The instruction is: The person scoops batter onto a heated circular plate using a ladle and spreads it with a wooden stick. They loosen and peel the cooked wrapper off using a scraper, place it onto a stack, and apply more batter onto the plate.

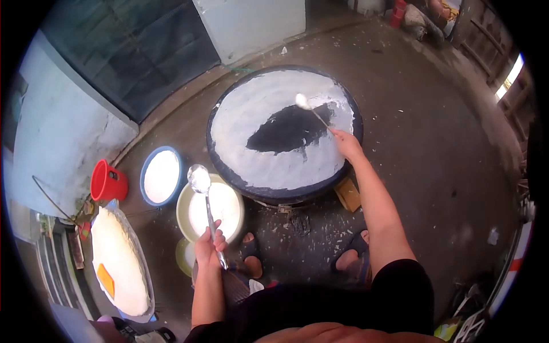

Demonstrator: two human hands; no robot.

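A large round griddle point(283, 192) stands in front of me, most of its dark top coated with a white layer of batter point(246, 108). An uneven dark patch shows bare in the middle. My right hand point(346, 144) grips a thin-handled tool point(321, 119) over the griddle's right side; its rounded head is covered in white, so its kind is hidden. In my left hand point(210, 244) is a long metal ladle point(199, 179), its bowl smeared white and raised over the edge of a pale basin point(182, 214) of white batter.
Left of the pale basin stand a blue basin point(145, 193) with white contents and a red bucket point(109, 182). A stack of pale flat sheets point(123, 257) carries an orange scraper point(106, 280). A wooden block point(347, 194) lies by the griddle's base, near my feet.
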